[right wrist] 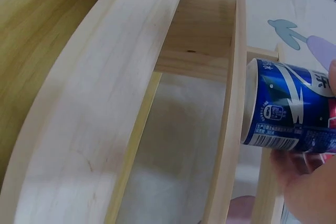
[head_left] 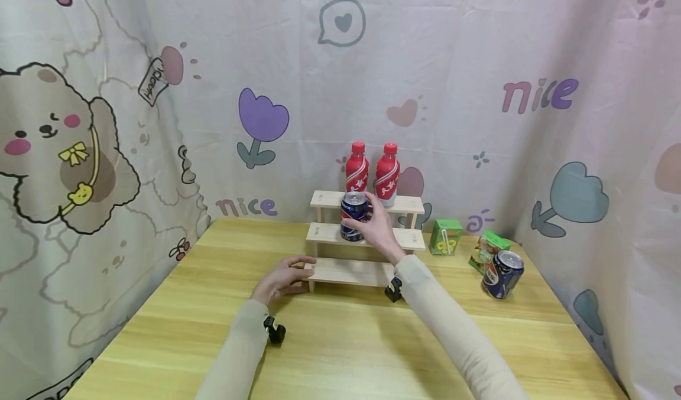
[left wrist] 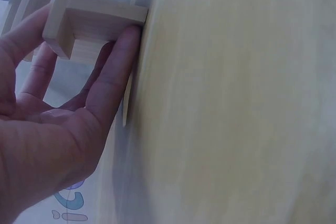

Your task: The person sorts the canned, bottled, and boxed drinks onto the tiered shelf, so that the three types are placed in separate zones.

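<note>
A person's right hand (head_left: 379,227) is clamping a blue can (head_left: 353,208) between thumb and fingers, and the can is standing upright at the middle step (head_left: 324,232) of a three-tier wooden stand (head_left: 348,272), by that step's front edge and about midway along it. The right wrist view is showing the can's base right beside the step's edge, though whether it is bearing on the wood I cannot tell. The left hand (head_left: 279,280) is gripping the left end of the lowest step, its fingers lying around the plank and the leg, with one finger reaching down along the desk (head_left: 340,341) to the foot of that leg in the left wrist view. On the top step (head_left: 327,198) two red bottles are standing side by side: the left bottle (head_left: 356,168) is rising behind the can, which is hiding its lower part, and the right bottle (head_left: 387,175) is showing a pale base. The stand itself is sitting toward the desk's far edge. To its right, a green carton (head_left: 446,237) is standing near that edge; closer to the far right corner, a second carton (head_left: 495,240) is partly hiding behind a second can (head_left: 502,276), which is standing near the right edge. Light sleeves (head_left: 452,323) are covering both arms, and a printed curtain (head_left: 319,81) is hanging behind the desk.
</note>
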